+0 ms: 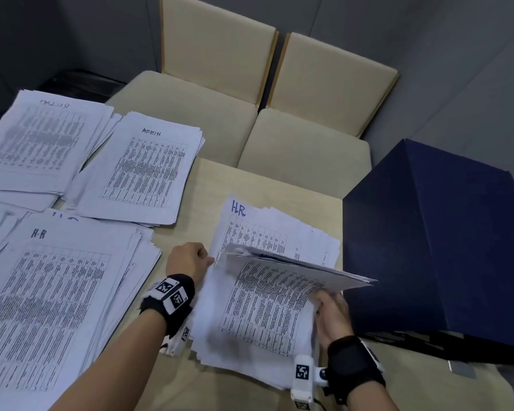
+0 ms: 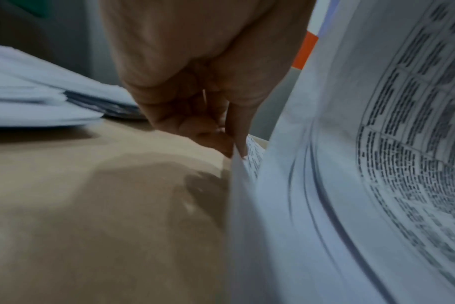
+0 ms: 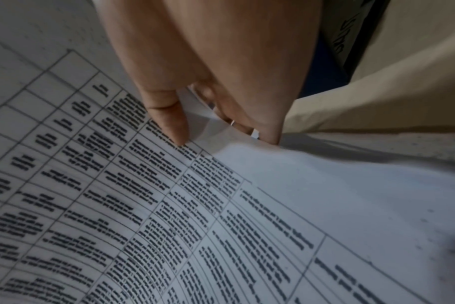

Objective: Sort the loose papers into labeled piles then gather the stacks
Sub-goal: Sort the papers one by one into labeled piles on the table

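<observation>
Your right hand point(image 1: 330, 310) is curled on the right edge of the working stack point(image 1: 258, 315): thumb on the printed face, fingers tucked under, lifting a wad of sheets point(image 1: 297, 265) so they fan up and bow toward you. In the right wrist view the thumb point(image 3: 169, 119) presses on the table grid and the paper creases between thumb and fingers.

Your left hand point(image 1: 189, 258) is closed at the stack's upper left edge. In the left wrist view its fingertips point(image 2: 221, 142) pinch one sheet's edge, which stands nearly vertical.

The stack lies on the bench point(image 1: 244, 185) in front of you. Its exposed lower sheet is marked "HR" point(image 1: 238, 208). Further left is a thick pile headed "H.R" point(image 1: 39, 233), beyond it one headed "ADMIN" point(image 1: 151, 132), then a third pile point(image 1: 42, 137) whose label I can't read. A dark blue box point(image 1: 445, 241) sits just right of the stack, and two beige chairs point(image 1: 279, 114) stand behind the bench.

Handling, as I judge it: single sheets are light and floppy and slide on each other, so the stack will shear. Pinch corners or a short edge for one sheet. For gathering, square the pile first, then grip both long edges with fingers underneath.
</observation>
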`<move>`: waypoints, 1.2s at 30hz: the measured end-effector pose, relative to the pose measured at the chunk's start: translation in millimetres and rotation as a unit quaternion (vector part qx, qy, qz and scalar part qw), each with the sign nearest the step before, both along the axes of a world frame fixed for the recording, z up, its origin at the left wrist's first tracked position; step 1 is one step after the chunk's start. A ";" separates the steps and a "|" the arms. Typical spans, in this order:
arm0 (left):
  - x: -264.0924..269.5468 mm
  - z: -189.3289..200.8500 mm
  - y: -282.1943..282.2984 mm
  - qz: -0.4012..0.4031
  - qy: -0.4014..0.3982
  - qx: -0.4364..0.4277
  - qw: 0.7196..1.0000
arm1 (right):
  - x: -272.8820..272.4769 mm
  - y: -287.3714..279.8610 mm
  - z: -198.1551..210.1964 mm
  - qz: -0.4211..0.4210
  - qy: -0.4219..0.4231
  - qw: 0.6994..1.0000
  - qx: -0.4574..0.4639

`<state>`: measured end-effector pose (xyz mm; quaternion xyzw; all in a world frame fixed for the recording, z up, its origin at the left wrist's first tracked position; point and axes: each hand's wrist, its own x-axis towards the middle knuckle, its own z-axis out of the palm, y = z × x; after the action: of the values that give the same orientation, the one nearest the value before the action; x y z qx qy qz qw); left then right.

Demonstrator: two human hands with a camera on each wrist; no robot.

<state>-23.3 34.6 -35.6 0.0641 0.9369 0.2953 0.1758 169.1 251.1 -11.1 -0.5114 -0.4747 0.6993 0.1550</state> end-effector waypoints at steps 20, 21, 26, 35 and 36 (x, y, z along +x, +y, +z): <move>18.4 33.5 -15.1 -0.017 -0.084 0.368 0.926 | 0.1 7.2 -6.7 -0.007 0.060 0.997 -0.047; 20.4 37.5 -14.4 -0.017 -0.117 0.392 0.912 | 0.1 8.1 -6.7 -0.010 0.064 0.997 -0.049; 16.5 37.4 -14.0 -0.016 -0.121 0.381 0.916 | -5.3 5.1 -1.0 0.004 0.046 0.999 -0.001; 13.7 24.0 -8.1 0.059 -0.044 0.289 0.955 | 0.8 11.8 -12.8 -0.008 0.055 0.998 0.021; 13.6 23.3 -7.2 0.059 -0.045 0.287 0.955 | 0.7 10.4 -9.0 0.002 0.050 0.999 0.019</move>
<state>-9.7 27.3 -12.3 0.0429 0.8057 0.5647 0.1738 169.8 261.5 -20.1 -0.4720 -0.4809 0.7149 0.1870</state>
